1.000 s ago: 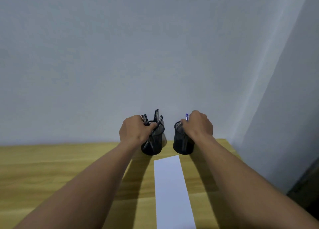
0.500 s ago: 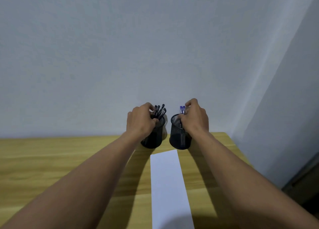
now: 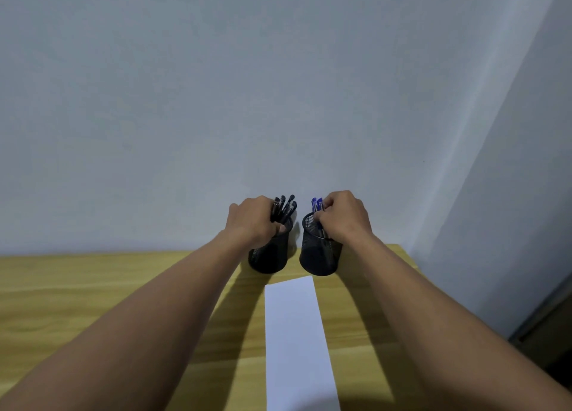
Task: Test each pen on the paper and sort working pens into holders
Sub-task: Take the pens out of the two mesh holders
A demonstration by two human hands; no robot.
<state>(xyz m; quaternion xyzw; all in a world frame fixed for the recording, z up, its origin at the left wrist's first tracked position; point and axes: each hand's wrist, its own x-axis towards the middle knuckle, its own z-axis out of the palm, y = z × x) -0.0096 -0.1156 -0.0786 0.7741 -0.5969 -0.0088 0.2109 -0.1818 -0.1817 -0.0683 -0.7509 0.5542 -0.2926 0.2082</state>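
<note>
Head view: left hand (image 3: 252, 222) grip closed round black pens (image 3: 284, 208) in left black mesh holder (image 3: 270, 257); right hand (image 3: 346, 217) grip pinching blue pens (image 3: 317, 205) in right black mesh holder (image 3: 320, 256). Both holders just beyond white paper strip (image 3: 297, 342) on wooden surface (image 3: 93, 287).

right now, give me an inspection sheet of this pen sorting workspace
surface: wooden desk against a plain wall, dry and bare at left
job's things: white paper strip lies flat at centre; left mesh holder has black pens; right mesh holder has blue pens
clutter: nothing seen
grippers: left hand in a grip on the black pens; right hand in a grip on the blue pens
cables: nothing seen
surroundings: grey wall, corner at right
</note>
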